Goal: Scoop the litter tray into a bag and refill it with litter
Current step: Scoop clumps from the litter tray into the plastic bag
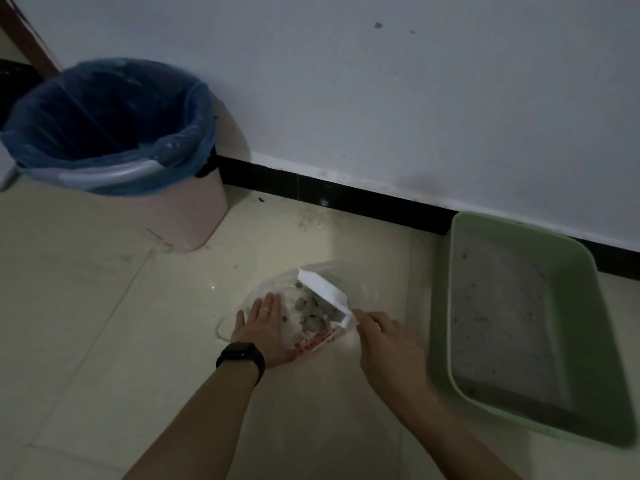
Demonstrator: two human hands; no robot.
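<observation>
Wall [415, 98], plain white with a black skirting board [346, 199] at its foot, rises behind the bag [322, 341]. Pale glossy floor [86, 306] lies under the bag and runs out on every side of it.

Well to the left of the bag and farther back stands a pink bin [194, 216], lined with a blue plastic liner [104, 109] folded over its rim.

To the right of the bag, near but apart from it, sits the green litter tray [613, 341], its far corner against the skirting board. A thin layer of grey litter [502, 323] with dark specks covers its bottom.

The bag itself is clear plastic with red print on its near edge, lying open on the floor.

The left hand [266, 327] lies flat on the bag's left side, fingers straight and together, pressing the plastic down.

The right hand [388, 344] reaches in from the bag's right edge, fingers curled round the near end of a white scoop [323, 289].

The scoop is tilted over the bag's mouth, and grey clumps [315, 311] lie in the bag just beside it.

A black watch [240, 356] circles the left wrist, just nearer than the bag, and a thin ring [265, 309] shows on one left finger.
</observation>
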